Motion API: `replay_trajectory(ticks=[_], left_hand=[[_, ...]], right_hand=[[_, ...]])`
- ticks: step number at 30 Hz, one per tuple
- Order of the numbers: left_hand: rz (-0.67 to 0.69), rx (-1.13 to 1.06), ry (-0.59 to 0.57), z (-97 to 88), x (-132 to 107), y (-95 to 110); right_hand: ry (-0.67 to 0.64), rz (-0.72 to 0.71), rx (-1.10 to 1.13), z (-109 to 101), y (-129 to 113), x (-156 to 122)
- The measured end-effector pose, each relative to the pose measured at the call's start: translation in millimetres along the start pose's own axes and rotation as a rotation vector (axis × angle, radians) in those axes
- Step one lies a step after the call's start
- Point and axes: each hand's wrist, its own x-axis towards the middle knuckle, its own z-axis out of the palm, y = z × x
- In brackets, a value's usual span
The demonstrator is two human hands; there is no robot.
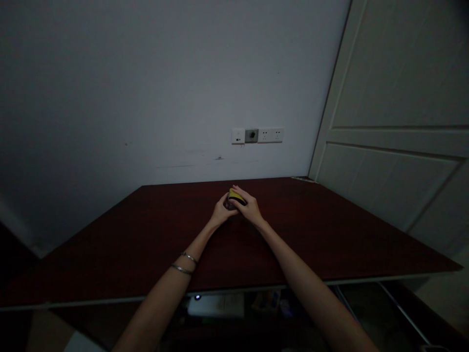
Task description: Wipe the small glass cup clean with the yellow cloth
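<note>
While both hands meet in the middle of the dark red table (315, 234), a small yellow and black thing (236, 197) sits between them. The left hand (220, 212) curls its fingers around 1 side, and the right hand (249, 207) lays its fingers over the top, so both hold it. 2 bangles (185, 262) ring the left wrist. A wall socket strip (257, 135) sits above the far edge, and a white door (388, 122) stands to the right.
</note>
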Motion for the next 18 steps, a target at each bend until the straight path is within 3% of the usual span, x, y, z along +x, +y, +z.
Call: replay_trajectory(ticks=[5,13,15,18], left_hand=[[0.045,0.023,-0.028,-2.0,1,-2],[0.056,0.171,-0.037,0.0,0,-13],[0.060,0.163,-0.036,0.1,0,-11],[0.065,0.121,-0.025,-0.7,1,-7]], right_hand=[[-0.054,-0.095,-0.030,0,-3,0],[0.173,0.313,0.097,1,23,9],[0.184,0.295,0.092,1,21,8],[0.147,0.158,0.055,3,9,3]])
